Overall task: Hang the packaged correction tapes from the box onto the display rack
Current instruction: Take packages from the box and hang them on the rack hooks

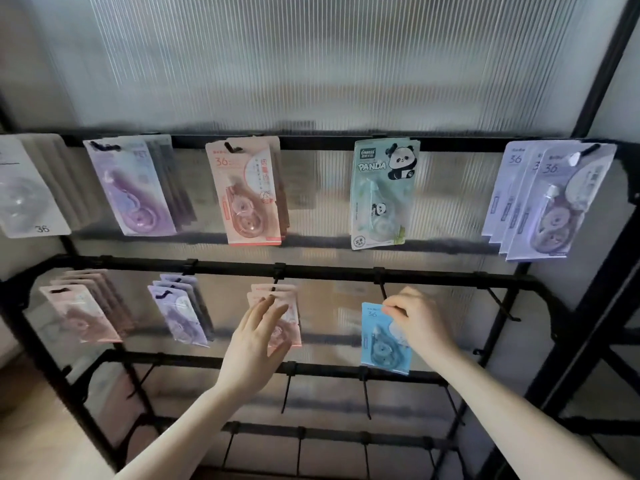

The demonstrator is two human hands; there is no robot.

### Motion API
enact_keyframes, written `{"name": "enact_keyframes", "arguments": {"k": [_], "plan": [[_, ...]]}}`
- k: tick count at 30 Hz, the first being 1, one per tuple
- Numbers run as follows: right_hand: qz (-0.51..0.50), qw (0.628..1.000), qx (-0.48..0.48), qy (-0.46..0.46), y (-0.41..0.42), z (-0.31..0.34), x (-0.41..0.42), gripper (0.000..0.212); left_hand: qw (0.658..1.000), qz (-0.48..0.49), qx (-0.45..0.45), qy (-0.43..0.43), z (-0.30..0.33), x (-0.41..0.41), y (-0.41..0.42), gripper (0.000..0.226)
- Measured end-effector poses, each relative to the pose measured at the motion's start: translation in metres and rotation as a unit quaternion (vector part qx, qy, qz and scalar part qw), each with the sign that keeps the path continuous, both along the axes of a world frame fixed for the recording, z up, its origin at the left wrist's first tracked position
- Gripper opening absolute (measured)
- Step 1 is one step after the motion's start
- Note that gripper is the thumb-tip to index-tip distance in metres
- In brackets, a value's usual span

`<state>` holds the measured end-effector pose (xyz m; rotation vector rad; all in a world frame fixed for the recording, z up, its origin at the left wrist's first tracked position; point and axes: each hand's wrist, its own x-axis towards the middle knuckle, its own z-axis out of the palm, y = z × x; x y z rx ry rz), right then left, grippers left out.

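Blue pack (382, 339) marked "36" pinched by right hand (417, 320), "PANDA" pack (382, 195) above

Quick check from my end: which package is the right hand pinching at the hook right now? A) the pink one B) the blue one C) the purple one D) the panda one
B: the right hand pinches the top corner of the blue package just below a middle-row hook.

Head view, facing display rack (311, 271), close, angled down
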<state>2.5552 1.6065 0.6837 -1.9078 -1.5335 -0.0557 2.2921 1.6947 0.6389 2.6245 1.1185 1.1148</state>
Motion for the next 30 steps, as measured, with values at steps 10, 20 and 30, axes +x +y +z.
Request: {"name": "enact_keyframes", "arguments": {"k": [10,20,30], "plan": [[0.091,0.995,-0.038,-0.012,0.011,-0.006,0.025,0.02,0.998,0.046,0.033,-0.002,0.0,0.01,0.0,0.068],[0.073,0.994,-0.029,-0.071,0.024,-0.006,0.029,0.021,0.998,0.056,0.033,0.026,-0.005,0.007,-0.002,0.079],[0.021,0.99,-0.048,-0.129,0.04,-0.004,0.03,0.02,0.995,0.086,0.032,0.05,-0.014,-0.005,-0.006,0.082]]}}
